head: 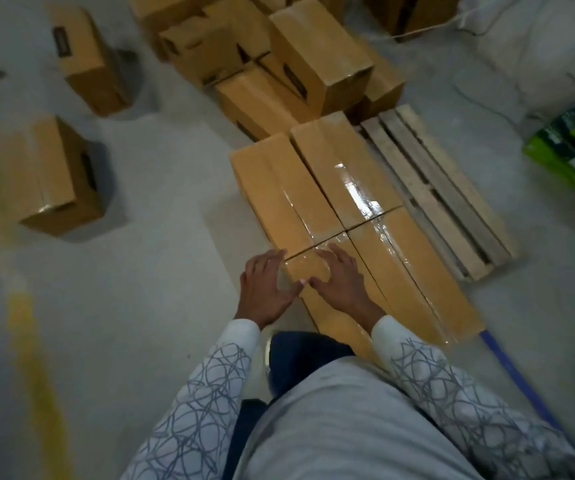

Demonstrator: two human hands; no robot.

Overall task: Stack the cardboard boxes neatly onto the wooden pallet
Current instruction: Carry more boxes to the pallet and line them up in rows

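Underfoot, the grey concrete floor [123, 306] is dull and rough, with a worn yellow painted line [33, 358] running along it on my left. On it lies the slatted wooden pallet [435, 202], its pale, coarse boards bare on the right side. The left side carries four brown rectangular cardboard boxes [334, 174], packed two by two with their edges touching and glossy clear tape along the seams. Beyond them a loose heap of similar cardboard boxes [317, 53] sits on the floor, and two single boxes [47, 174] stand well apart on the left. A green printed pack [570, 143] lies to the right.

My right hand [339, 282] rests flat on the nearest box's taped top [308, 268], fingers straight and spread. My left hand [267, 285] lies at that box's left edge, fingers also spread, gripping nothing; the thumbs almost meet.
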